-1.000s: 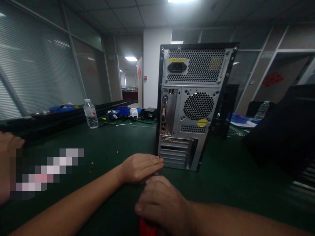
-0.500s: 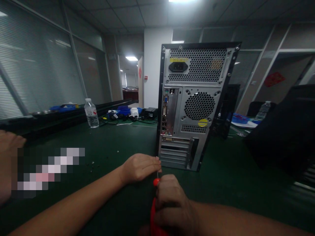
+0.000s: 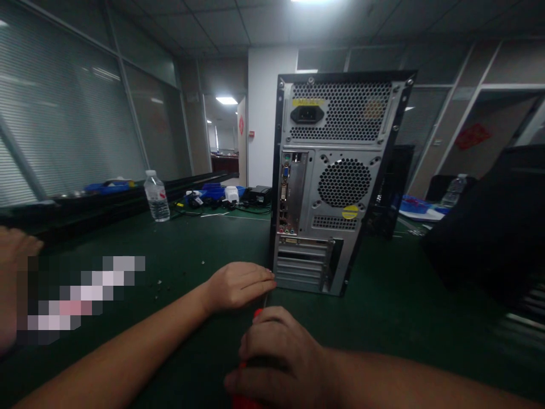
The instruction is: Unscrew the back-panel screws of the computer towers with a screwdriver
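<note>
Thin-shafted red-handled screwdriver [image 3: 258, 313]: it points up toward the bare left hand [image 3: 238, 287], so to my eye a slip could jab those fingertips; too slanted or too hard a push would be the cause
Hidden tip: the left fingers cover where the shaft ends, so I can't say what it meets; working blind like that, it could miss its mark
Tall silver-and-black metal computer case [image 3: 330, 182]: stands upright on the dark green worktop [image 3: 204, 238], back panel toward the person, just beyond the hands; pressure low on its left edge might nudge it askew or scratch it
Small dark bits [image 3: 159, 282]: loose beyond the left forearm, where a careless sweep of that arm might scatter them
Clear plastic bottle [image 3: 157, 197]: upright further back, well apart from both hands, a lesser worry I'd say
Left hand: fingers straight and close together, tips at the case's lower left corner; whether they pinch anything there I can't make out
Right hand [image 3: 279, 355]: bare, fingers curled around the screwdriver's handle, red showing above and below the fist, just short of the left fingers
</note>
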`<state>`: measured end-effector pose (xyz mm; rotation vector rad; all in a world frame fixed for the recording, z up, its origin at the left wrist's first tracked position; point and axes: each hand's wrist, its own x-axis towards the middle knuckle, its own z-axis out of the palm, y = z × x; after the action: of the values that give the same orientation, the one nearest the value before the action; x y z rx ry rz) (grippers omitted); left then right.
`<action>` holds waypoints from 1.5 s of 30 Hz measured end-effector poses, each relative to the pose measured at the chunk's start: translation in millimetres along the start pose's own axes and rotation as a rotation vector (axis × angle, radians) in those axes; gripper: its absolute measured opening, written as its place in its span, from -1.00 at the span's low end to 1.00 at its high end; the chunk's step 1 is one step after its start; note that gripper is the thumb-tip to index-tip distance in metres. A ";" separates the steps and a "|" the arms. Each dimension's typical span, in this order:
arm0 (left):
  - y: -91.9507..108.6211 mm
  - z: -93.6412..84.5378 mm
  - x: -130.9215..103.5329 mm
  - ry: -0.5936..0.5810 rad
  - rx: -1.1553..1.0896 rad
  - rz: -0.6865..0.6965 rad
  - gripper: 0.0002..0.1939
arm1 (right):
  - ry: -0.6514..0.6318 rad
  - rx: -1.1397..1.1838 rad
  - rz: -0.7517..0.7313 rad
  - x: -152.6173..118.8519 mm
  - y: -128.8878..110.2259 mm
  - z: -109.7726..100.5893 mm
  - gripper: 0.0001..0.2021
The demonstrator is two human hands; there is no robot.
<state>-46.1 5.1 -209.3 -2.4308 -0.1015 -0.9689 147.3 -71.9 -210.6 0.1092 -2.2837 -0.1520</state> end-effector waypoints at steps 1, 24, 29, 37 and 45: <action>-0.9 -1.6 -1.0 -0.013 0.009 0.016 -0.79 | 0.002 0.006 0.004 0.1 0.3 1.7 -0.69; 4.7 10.8 -2.1 0.012 0.033 -0.144 -0.94 | 0.053 -0.045 -0.171 0.1 2.2 1.3 -0.68; 2.0 9.4 -3.3 0.014 0.069 -0.107 -0.81 | 0.101 -0.128 -0.119 -7.1 -0.1 6.2 -0.75; 2.3 1.4 -2.6 -0.054 0.021 0.012 -0.65 | 0.011 -0.210 -0.097 -4.0 -4.3 -6.6 -0.71; 3.0 0.2 -3.6 -0.065 0.014 0.044 -0.76 | -0.144 -0.106 -0.057 -8.5 -0.1 -6.9 -0.72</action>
<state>-47.9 3.1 -213.2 -2.4423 -0.0767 -0.8668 158.1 -71.4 -212.5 0.1110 -2.4120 -0.3200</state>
